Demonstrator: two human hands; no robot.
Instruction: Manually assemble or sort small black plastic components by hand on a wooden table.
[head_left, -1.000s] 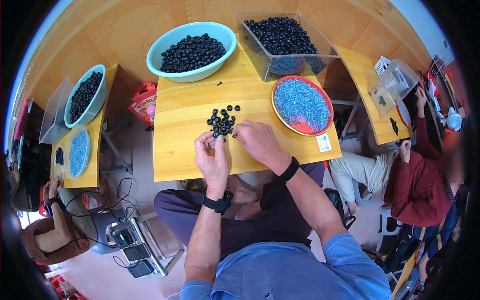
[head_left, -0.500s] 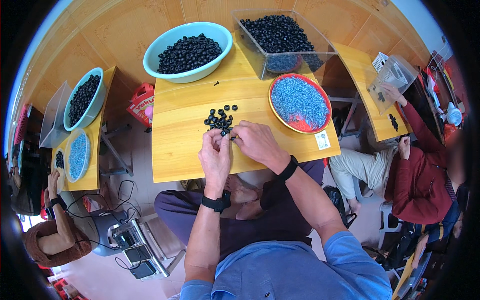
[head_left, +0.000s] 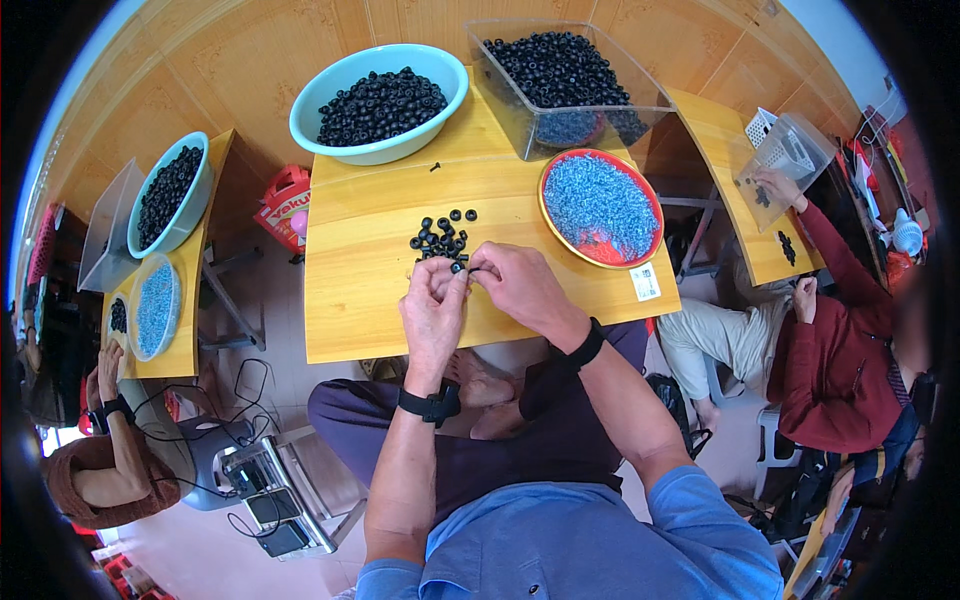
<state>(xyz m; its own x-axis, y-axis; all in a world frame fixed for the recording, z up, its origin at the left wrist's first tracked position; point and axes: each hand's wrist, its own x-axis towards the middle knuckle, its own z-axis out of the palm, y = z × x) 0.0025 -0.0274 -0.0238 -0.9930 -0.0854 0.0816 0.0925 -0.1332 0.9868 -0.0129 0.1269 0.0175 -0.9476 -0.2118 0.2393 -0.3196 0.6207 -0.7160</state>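
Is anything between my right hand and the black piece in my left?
Nothing visible: the right hand is right beside the black piece in the left hand, though contact is too small to tell. The loose black pieces lie beyond both hands, not between them.

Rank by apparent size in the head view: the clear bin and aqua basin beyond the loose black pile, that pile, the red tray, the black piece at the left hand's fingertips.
1. Clear bin
2. Aqua basin, slightly smaller
3. Red tray
4. Loose black pile
5. Black piece
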